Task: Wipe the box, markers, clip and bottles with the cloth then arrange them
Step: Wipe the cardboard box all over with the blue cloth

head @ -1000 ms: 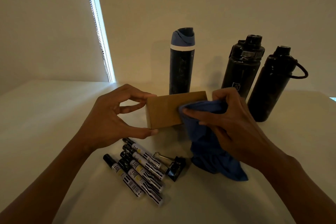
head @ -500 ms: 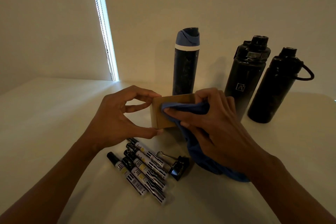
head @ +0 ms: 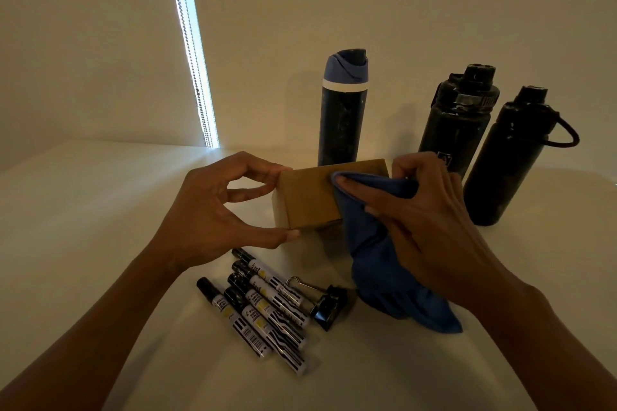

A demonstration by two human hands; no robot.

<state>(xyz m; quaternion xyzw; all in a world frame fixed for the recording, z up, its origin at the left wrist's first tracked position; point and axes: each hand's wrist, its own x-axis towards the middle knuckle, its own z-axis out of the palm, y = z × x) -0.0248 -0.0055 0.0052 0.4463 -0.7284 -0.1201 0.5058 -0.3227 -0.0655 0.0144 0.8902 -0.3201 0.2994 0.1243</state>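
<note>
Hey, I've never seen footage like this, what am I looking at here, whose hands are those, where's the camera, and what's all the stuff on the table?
No machine here: a person wears one wide-angle camera on the head, looking forward and down, so the two arms coming in from the bottom are that person's own.

The left hand pinches the end of a small brown cardboard box between thumb and fingers, steadying it. The right hand grips a blue cloth and presses it against the box's face, wiping; the cloth's loose end trails down to the pale table.

Nearer the camera lie five markers side by side, with a black binder clip beside them. Behind the box stand three dark bottles: a slim one with a blue lid, a wider black one, and a black one with a loop handle.
</note>
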